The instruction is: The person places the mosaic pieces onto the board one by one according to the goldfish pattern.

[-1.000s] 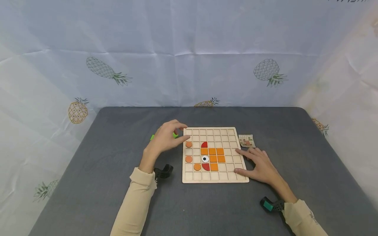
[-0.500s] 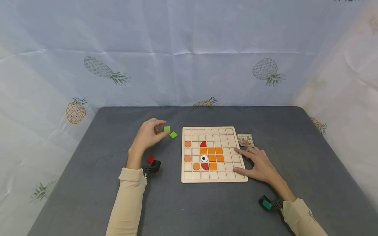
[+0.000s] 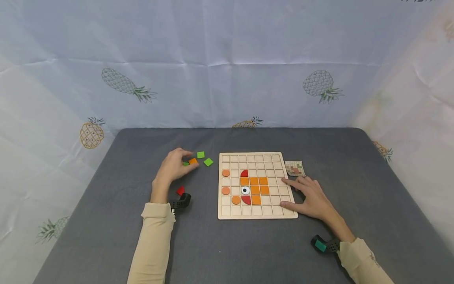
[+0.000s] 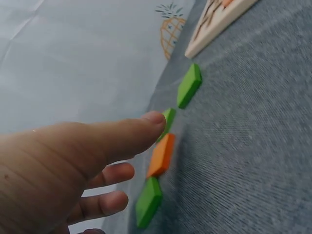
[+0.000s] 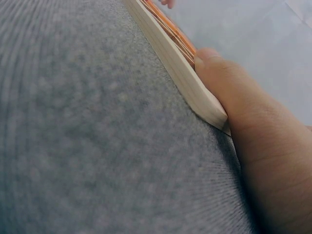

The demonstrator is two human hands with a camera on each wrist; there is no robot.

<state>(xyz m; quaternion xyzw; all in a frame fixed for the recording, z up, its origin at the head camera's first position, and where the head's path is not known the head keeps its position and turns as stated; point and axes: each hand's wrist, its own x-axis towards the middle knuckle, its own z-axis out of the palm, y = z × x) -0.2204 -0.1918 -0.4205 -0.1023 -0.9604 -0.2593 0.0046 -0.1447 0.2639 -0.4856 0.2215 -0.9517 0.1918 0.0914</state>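
Over a loose orange square tile (image 3: 193, 161) my left hand (image 3: 172, 167) hovers, thumb and index finger spread on either side of it. The left wrist view has the thumb (image 4: 122, 139) above the orange tile (image 4: 161, 156), nothing pinched. A green tile (image 4: 148, 204) lies against that tile, partly hidden by the hand in the head view. My right hand (image 3: 312, 199) rests at the right edge of the wooden grid board (image 3: 258, 212), thumb and index fingertips on it. On the board are orange squares (image 3: 254, 189), red quarter-rounds (image 3: 246, 200), orange discs (image 3: 226, 190) and an eye disc (image 3: 245, 190).
Two more green tiles (image 3: 208, 162) lie between the left hand and the board. A red piece (image 3: 181, 191) sits near the left wrist's camera mount (image 3: 181, 201). A small pattern card (image 3: 295, 168) lies right of the board. A patterned cloth (image 3: 227, 94) hangs behind the table.
My left hand has moved left from the board's left edge to the loose tiles, then lowered around the orange tile. The right hand stays on the board.
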